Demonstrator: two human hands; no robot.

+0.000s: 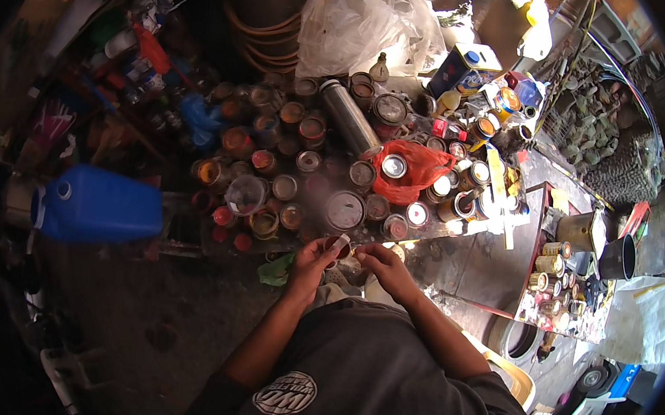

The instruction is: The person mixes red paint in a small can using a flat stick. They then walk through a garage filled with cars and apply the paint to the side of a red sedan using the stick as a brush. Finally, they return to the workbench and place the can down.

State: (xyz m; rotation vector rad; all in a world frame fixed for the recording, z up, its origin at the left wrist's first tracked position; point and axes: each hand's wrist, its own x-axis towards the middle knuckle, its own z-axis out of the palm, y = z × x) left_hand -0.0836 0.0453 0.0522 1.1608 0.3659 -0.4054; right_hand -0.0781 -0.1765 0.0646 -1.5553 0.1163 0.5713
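Close to my body, my left hand [308,270] is closed around a small dark red round thing [336,250], like a little cup or lid. A whitish strip [341,241] shows at its upper edge, by my thumb. Just to the right, my right hand [387,268] has its fingertips pinched together near that round thing. Whatever sits between those fingertips is too small to make out. Right beyond my hands stands a round tin [345,209] with a stained lid. A green piece of cloth or plastic [276,269] lies left of my left hand.
Several paint-stained cans crowd the bench ahead, around a steel cylinder [350,118] and a red plastic bag [412,172]. A blue jerrycan [103,205] stands at left. A rectangular tin [465,70] is at the back; small cans [550,264] and a black bucket [618,257] are at right.
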